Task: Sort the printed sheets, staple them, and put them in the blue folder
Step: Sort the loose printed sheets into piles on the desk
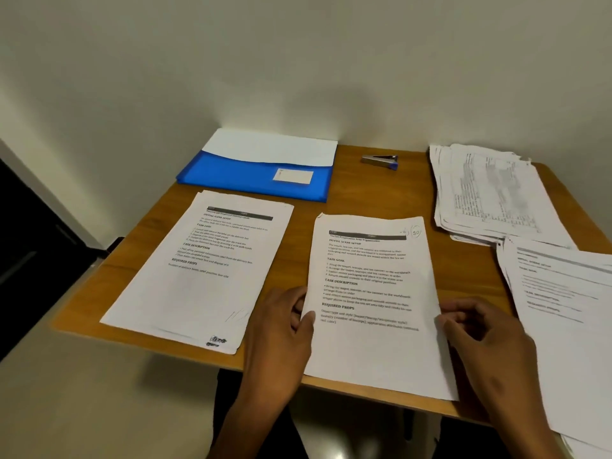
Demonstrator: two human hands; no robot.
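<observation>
A dark opening (29,246) is showing at far left beside the pale wall (298,61), where the wooden table (361,193) is standing. On it, a printed stack (198,270) is lying at left, the blue folder (258,175) behind it. The left hand (281,326) and right hand (483,332) are pinching the middle sheets (371,303) by their edges. The stapler (380,161) is sitting behind, and further piles (490,193) are lying at right.

Office desk (357,197), paperwork (486,193) (stapler (380,160) too)
</observation>
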